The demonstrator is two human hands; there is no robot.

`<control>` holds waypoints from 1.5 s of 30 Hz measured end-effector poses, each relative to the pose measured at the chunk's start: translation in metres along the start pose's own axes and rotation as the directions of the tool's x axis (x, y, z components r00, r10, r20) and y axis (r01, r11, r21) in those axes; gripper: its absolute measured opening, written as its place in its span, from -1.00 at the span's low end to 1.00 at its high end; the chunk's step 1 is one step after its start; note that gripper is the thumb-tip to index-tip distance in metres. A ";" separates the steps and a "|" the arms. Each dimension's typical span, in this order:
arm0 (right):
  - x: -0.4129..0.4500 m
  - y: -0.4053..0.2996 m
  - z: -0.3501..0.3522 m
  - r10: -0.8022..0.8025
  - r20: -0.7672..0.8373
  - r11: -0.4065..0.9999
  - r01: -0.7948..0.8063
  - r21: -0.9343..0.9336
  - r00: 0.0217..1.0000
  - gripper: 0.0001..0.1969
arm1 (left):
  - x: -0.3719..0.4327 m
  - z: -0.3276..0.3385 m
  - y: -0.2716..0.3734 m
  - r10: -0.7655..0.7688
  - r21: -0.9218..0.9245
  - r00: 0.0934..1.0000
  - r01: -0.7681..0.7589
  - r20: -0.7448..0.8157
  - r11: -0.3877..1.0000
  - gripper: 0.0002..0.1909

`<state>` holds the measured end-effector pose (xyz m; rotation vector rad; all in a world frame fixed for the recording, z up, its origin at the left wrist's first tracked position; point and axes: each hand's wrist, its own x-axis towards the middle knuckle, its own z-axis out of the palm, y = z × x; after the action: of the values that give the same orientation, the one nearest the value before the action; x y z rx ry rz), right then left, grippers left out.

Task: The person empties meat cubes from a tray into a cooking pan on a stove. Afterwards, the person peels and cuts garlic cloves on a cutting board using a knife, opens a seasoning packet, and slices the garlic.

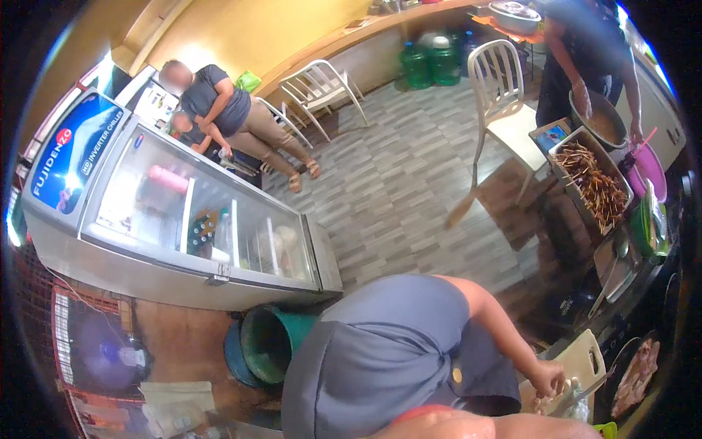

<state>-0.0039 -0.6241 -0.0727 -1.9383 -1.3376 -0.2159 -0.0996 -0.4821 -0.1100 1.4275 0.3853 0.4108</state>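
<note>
My left hand [545, 378] is over a pale cutting board [591, 351], fingers curled down by small pale pieces that look like meat. Whether it grips one of them cannot be made out. A knife blade [587, 390] slants across the board beside a clear plastic bag [577, 406]. The knife's handle end is hidden behind the bare arm [493, 427] along the bottom edge. My right hand is out of view. Right of the board, a large piece of raw meat [636, 378] lies on a dark surface.
A ladle [620, 251] lies beyond the board, near a tray of skewers [592, 186]. There a co-worker's hand [582, 101] reaches into a pot [606, 129]. A white chair [513, 123] stands on the floor. Left are a green bin [269, 343] and a chest chiller [164, 269]; two people [219, 104] are behind.
</note>
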 end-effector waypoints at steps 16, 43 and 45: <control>0.023 -0.007 0.007 0.415 0.191 0.910 -0.408 -0.076 0.890 -0.62 | 0.013 -0.044 0.034 -0.065 -0.121 0.998 0.065 0.010 0.990 -0.73; 0.029 0.014 0.057 0.465 0.340 0.772 -0.563 0.296 0.817 -0.61 | -0.117 -0.302 0.057 -0.177 -0.552 0.715 -0.333 -0.677 0.765 -0.79; 0.029 0.017 0.061 0.426 0.307 0.801 -0.513 0.309 0.851 -0.60 | -0.113 -0.304 0.067 -0.170 -0.558 0.728 -0.333 -0.665 0.760 -0.80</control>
<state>0.0065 -0.5656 -0.1082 -1.9179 -0.8906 0.4933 -0.3502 -0.2681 -0.0744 0.5441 0.6932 1.0638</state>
